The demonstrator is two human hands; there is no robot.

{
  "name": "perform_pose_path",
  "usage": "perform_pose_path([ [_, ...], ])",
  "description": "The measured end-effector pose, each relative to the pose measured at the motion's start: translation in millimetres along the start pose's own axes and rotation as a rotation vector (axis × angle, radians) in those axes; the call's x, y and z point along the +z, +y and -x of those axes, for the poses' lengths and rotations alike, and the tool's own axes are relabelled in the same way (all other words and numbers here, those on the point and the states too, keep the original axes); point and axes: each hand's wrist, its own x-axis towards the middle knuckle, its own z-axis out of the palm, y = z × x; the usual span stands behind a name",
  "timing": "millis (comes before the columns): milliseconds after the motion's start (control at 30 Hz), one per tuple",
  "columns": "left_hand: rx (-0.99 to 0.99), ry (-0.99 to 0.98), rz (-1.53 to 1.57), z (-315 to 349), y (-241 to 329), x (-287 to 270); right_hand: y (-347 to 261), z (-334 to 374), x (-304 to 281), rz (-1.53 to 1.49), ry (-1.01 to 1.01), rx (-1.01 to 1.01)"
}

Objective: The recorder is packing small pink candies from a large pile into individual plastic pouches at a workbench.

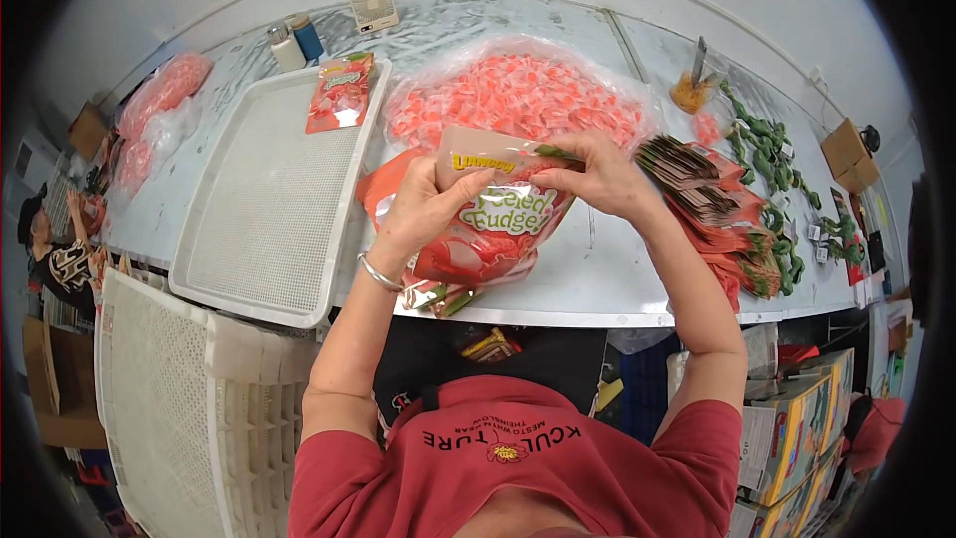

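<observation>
A red and pink candy pouch [478,251] stands between my two hands over the table's front edge. My left hand [438,201] pinches its upper left side, thumb on the printed face. On the upper right corner, my right hand [596,177] grips with thumb and fingers. I cannot tell whether the pouch's mouth is parted. More pouches lie beneath it, mostly hidden. Just beyond my hands, a large clear bag [513,90] spreads out, full of small pink wrapped candies. To the left, a white mesh tray [269,189] bears one red candy pouch [340,95] at its far right corner.
Stacked flat pouches [702,194] fan out at the right, beside green plant-like pieces [765,149]. Farther back are a container with orange contents [689,92], bottles [297,43] and a small fan [374,8]. Stacked white trays [199,389] stand lower left; another person [65,244] is at far left.
</observation>
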Motion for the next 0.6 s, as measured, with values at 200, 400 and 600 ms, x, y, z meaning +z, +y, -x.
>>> perform_pose_path([
  [200,0.045,0.168,-0.354,0.2,-2.5,3.9,-2.9,-12.1,6.6,0.218,0.07,-0.041],
  [400,-0.014,0.055,-0.043,-4.0,-4.7,-2.6,-13.7,-36.5,10.5,0.296,-0.066,-0.126],
  [600,0.055,0.254,-0.329,-10.7,-8.2,-13.2,-1.8,-53.1,5.1,0.26,-0.059,-0.199],
])
